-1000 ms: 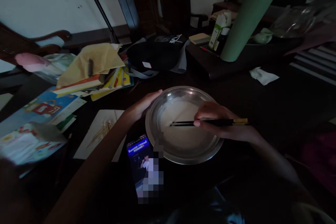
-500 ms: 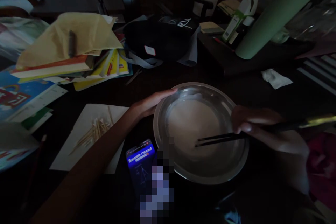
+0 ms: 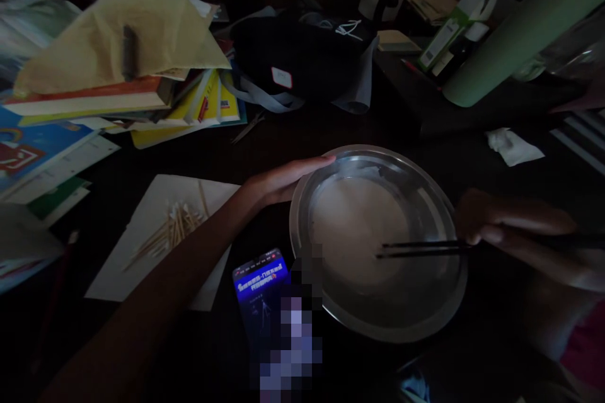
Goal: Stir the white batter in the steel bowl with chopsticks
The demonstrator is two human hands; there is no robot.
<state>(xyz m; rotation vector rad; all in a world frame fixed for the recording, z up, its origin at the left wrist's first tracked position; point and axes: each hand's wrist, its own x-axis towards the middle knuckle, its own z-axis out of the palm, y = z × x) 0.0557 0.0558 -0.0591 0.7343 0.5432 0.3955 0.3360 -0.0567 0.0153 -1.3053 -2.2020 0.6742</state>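
A round metal bowl (image 3: 428, 318) holding a pale, creamy liquid sits on the dark table in front of me. My left hand (image 3: 283, 179) rests against the bowl's left rim, fingers curled along it. My right hand (image 3: 505, 223) is closed around a pair of black chopsticks (image 3: 420, 248) at the bowl's right edge. The chopstick tips lie in the liquid right of the middle.
A lit phone (image 3: 267, 293) leans at the bowl's near left. A white sheet with several thin sticks (image 3: 177, 227) lies left of my forearm. Stacked books and a yellow envelope (image 3: 118, 44) are far left, a black bag (image 3: 302, 56) behind, a green cylinder (image 3: 515, 31) and crumpled tissue (image 3: 513, 147) at right.
My right hand with the chopsticks has swept from the bowl's left-centre to its right side. The view has dipped down and left, so the bowl appears shifted right.
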